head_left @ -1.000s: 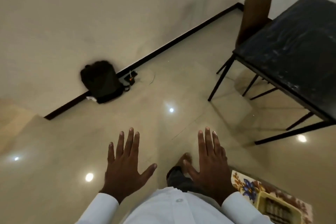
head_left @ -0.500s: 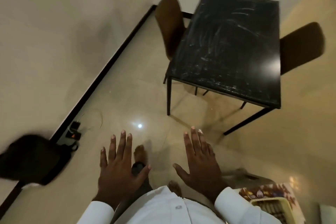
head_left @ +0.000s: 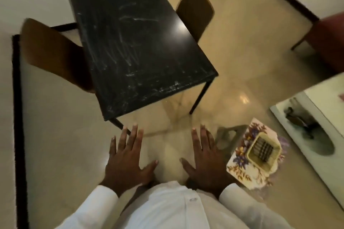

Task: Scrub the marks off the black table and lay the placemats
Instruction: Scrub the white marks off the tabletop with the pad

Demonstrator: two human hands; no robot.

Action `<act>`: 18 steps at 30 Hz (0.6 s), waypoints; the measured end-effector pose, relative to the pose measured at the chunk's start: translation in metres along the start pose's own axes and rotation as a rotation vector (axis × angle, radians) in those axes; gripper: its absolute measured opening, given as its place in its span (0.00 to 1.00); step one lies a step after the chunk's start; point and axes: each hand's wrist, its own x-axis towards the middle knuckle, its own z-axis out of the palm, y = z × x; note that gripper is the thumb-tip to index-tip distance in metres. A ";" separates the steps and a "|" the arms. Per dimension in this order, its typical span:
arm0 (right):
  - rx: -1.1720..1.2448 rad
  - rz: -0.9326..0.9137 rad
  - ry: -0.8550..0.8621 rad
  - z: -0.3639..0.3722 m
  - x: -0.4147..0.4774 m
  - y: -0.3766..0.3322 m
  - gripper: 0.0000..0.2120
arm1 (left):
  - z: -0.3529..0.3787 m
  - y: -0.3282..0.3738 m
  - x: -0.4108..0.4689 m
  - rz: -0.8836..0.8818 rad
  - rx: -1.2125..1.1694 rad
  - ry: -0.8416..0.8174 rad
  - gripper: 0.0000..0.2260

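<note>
My left hand [head_left: 126, 160] and right hand [head_left: 204, 158] hover palm-down, fingers [head_left: 135, 135] spread wide, holding nothing. Ahead stands the rectangular black table [head_left: 134, 42], streaked with white marks, long axis running away from me, tilted slightly left.

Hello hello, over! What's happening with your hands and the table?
Left hand, right hand open, empty. Black table streaked white, bare. Nothing in the way.

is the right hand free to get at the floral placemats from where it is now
Probably yes. The right hand is open and empty, and the floral placemats lie just to its right with nothing between them, though a cream basket sits on top of them.
</note>
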 end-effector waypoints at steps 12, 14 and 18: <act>0.178 0.581 0.018 0.005 -0.042 0.092 0.50 | 0.017 0.137 0.143 0.535 0.157 -0.211 0.52; 0.226 0.668 0.022 0.004 -0.050 0.110 0.50 | 0.023 0.175 0.155 0.609 0.190 -0.228 0.52; 0.280 0.806 0.019 0.010 -0.069 0.150 0.52 | 0.047 0.252 0.180 0.784 0.239 -0.238 0.51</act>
